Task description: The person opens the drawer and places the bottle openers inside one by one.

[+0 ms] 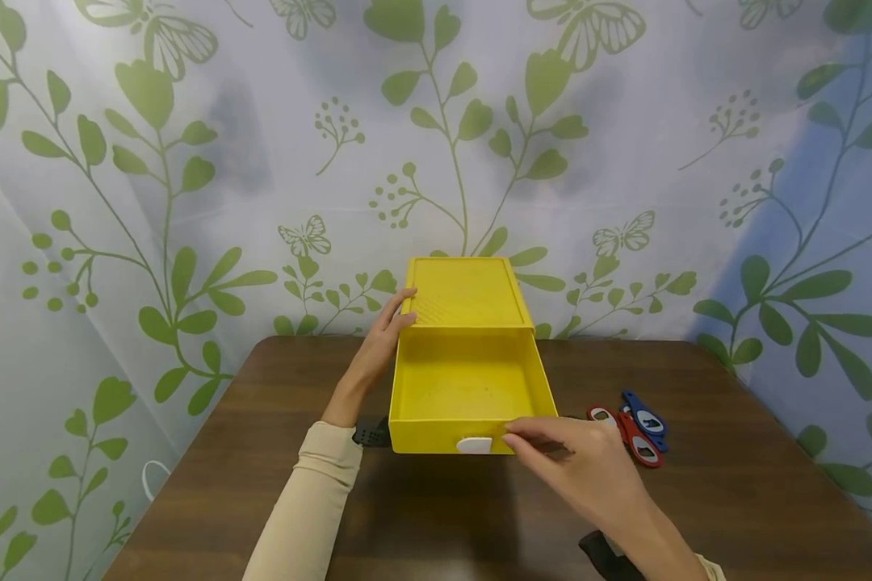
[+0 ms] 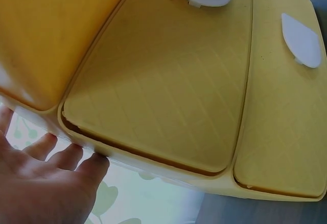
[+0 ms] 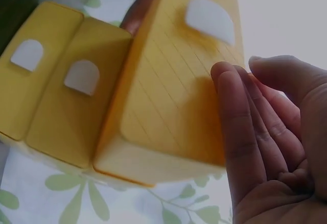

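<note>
A yellow plastic drawer unit (image 1: 465,290) stands on the table. Its top drawer (image 1: 421,436) is pulled out, and the bare yellow floor inside is visible. A white tab handle (image 1: 474,445) sits on the drawer front. My left hand (image 1: 378,343) rests along the unit's left side; the left wrist view shows its fingertips (image 2: 94,165) against the side edge. At the right part of the drawer front is my right hand (image 1: 589,460). Its thumb and extended fingers (image 3: 237,114) are beside the panel, with a gap between thumb and index finger; whether they touch it I cannot tell.
Red flat tools (image 1: 643,448) and a blue one (image 1: 650,421), with white oval labels, lie on the brown table (image 1: 727,500) to the right. Two closed lower drawers (image 2: 158,81) show in the wrist views. A leaf-patterned curtain (image 1: 262,161) hangs behind the table.
</note>
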`<control>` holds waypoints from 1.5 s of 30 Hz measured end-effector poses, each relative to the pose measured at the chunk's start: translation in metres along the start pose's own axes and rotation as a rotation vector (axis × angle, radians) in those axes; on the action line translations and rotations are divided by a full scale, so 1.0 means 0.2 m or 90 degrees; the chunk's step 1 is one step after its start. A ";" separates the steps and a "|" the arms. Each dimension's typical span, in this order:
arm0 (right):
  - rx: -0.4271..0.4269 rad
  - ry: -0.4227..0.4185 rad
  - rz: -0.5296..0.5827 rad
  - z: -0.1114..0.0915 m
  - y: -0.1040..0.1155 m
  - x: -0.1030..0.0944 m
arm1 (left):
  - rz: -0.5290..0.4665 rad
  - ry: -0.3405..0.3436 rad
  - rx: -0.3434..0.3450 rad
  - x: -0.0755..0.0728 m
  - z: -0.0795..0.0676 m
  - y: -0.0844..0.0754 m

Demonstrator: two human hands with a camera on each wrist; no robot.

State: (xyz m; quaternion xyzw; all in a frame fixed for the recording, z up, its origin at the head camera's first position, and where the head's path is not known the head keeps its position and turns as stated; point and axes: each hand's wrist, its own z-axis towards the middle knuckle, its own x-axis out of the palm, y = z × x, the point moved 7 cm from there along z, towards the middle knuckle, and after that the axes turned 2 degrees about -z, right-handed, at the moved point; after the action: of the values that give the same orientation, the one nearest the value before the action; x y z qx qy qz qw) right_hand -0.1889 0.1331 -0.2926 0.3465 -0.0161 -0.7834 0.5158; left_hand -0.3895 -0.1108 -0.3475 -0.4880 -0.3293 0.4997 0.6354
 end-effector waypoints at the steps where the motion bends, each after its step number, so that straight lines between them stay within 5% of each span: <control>1: -0.002 -0.004 0.003 0.00 0.00 -0.01 | 0.003 -0.001 0.002 0.00 0.00 0.00; 12: 0.005 -0.045 -0.038 0.04 -0.04 -0.15 | 0.014 -0.013 0.001 -0.02 0.02 0.01; 24: 0.069 -0.066 -0.140 0.06 -0.15 -0.28 | 0.023 -0.017 -0.001 -0.02 0.03 0.01; 45: 0.267 -0.012 -0.190 -0.07 -0.67 -0.29 | -0.051 0.013 0.028 -0.02 0.02 0.03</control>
State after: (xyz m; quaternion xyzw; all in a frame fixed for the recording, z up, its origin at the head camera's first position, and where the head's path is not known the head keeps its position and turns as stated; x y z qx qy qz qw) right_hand -0.2742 0.2475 -0.3244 0.4372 -0.1320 -0.8334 0.3112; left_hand -0.3966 -0.1130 -0.3507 -0.4656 -0.3312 0.4759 0.6686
